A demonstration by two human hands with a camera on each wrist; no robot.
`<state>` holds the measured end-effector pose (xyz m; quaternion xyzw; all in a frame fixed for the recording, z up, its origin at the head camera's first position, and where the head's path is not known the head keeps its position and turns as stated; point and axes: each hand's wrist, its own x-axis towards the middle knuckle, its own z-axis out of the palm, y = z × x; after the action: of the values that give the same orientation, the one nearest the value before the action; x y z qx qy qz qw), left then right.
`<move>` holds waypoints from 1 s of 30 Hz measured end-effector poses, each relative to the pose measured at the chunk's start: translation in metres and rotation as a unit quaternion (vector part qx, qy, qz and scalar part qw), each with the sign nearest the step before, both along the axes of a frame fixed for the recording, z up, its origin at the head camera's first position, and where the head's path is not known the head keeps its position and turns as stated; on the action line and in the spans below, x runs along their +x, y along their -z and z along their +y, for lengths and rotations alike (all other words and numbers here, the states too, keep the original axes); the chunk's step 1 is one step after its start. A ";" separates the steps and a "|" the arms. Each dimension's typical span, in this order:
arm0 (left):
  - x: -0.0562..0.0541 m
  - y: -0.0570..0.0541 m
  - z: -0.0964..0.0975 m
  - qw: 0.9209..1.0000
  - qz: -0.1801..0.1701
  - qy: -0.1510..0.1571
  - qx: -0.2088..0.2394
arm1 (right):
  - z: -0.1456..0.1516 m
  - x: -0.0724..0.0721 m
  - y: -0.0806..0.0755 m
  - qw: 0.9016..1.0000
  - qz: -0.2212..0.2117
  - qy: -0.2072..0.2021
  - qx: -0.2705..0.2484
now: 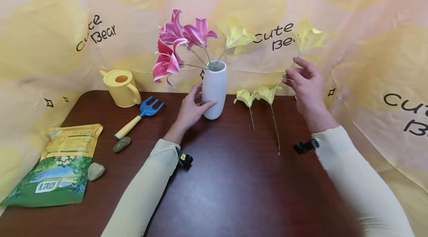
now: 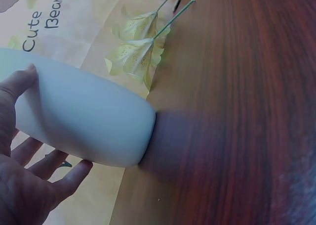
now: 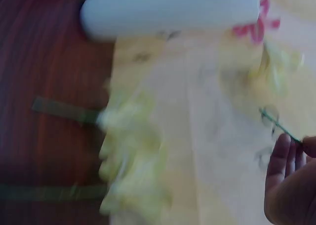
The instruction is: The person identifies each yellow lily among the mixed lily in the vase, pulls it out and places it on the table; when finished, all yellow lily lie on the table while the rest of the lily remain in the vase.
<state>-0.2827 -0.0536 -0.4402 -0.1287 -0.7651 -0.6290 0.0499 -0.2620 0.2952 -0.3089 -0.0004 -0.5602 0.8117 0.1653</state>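
A white vase (image 1: 214, 92) stands on the dark table, holding several pink lilies (image 1: 168, 58) and one yellow lily (image 1: 234, 36). My left hand (image 1: 191, 109) holds the vase low on its body, thumb across the front and fingers along the far side, as the left wrist view also shows. Off to the right, my right hand (image 1: 307, 84) pinches a second yellow lily (image 1: 308, 37) by its stem, bloom up and at about the height of the vase's flowers. In the right wrist view the green stem (image 3: 279, 125) pokes out from the fingertips.
Two yellow lilies, one short-stemmed (image 1: 245, 97) and one longer (image 1: 266, 94), lie right of the vase. On the left are a yellow watering can (image 1: 121, 87), a blue hand fork (image 1: 150, 107), two stones (image 1: 122, 144) and a green-yellow bag (image 1: 63, 166). A printed cloth (image 1: 140, 44) hangs behind.
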 end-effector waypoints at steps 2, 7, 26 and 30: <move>-0.001 0.000 -0.001 1.000 0.004 0.001 0.000 | 0.022 0.002 0.008 1.000 -0.025 -0.001 0.019; -0.002 0.000 -0.002 1.000 0.007 0.003 0.000 | 0.071 0.009 0.030 0.991 -0.111 -0.017 0.070; 0.002 -0.001 -0.002 1.000 -0.005 0.002 -0.005 | 0.135 0.005 0.115 0.930 -0.271 -0.164 0.186; 0.002 -0.001 -0.002 1.000 -0.004 0.003 -0.005 | 0.129 0.001 0.117 0.913 -0.277 -0.167 0.248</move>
<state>-0.2809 -0.0560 -0.4389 -0.1285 -0.7679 -0.6260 0.0446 -0.2610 0.4245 -0.4264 -0.0911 -0.7585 0.6300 -0.1399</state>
